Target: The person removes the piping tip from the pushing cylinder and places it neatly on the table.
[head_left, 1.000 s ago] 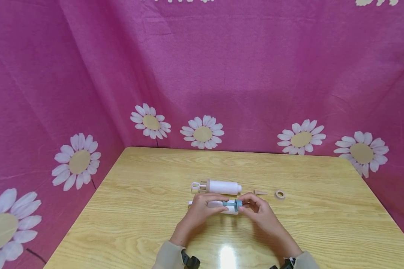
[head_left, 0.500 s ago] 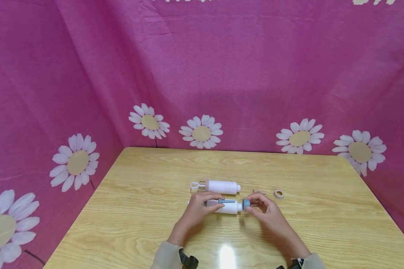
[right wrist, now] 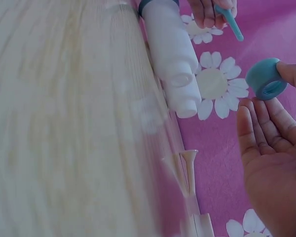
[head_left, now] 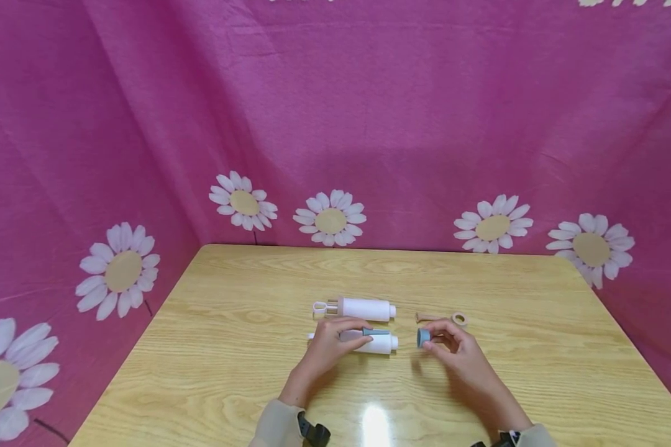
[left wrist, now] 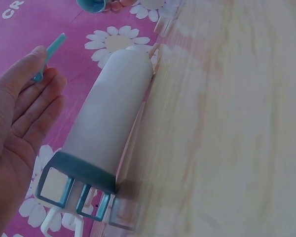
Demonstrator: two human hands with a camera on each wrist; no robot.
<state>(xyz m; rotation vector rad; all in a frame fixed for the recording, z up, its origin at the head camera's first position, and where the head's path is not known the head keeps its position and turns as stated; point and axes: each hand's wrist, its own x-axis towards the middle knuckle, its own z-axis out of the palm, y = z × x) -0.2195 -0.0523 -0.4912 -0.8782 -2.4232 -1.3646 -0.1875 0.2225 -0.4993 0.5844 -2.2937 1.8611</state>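
Head view: two white tubes lie side by side mid-counter. The far tube [head_left: 363, 308] has a looped plunger end poking out to the left, and the near tube [head_left: 369, 343] sits right under the left hand [head_left: 327, 347]. That hand's fingers pinch one thin blue nozzle [head_left: 376, 332] on top of the near tube. The right hand [head_left: 458, 354] pinches one blue ring cap [head_left: 423, 337] at its fingertips, apart from the tube's mouth. Past it sit one beige nozzle [head_left: 428, 318] and one beige ring [head_left: 460, 319], close together. The wooden counter [head_left: 212, 347] has loads of bare room left, right and toward the back edge, where the pink daisy cloth [head_left: 369, 124] walls it in.

Left wrist view: one tube [left wrist: 111, 113] fills the middle, its blue-collared end nearest the camera; the blue nozzle [left wrist: 50, 52] sticks up from the fingers [left wrist: 34, 103].

Right wrist view: the blue cap [right wrist: 266, 79] is pinched at the fingertips, with the tube's open mouth [right wrist: 182, 98] nearby and the beige nozzle [right wrist: 189, 168] below it.
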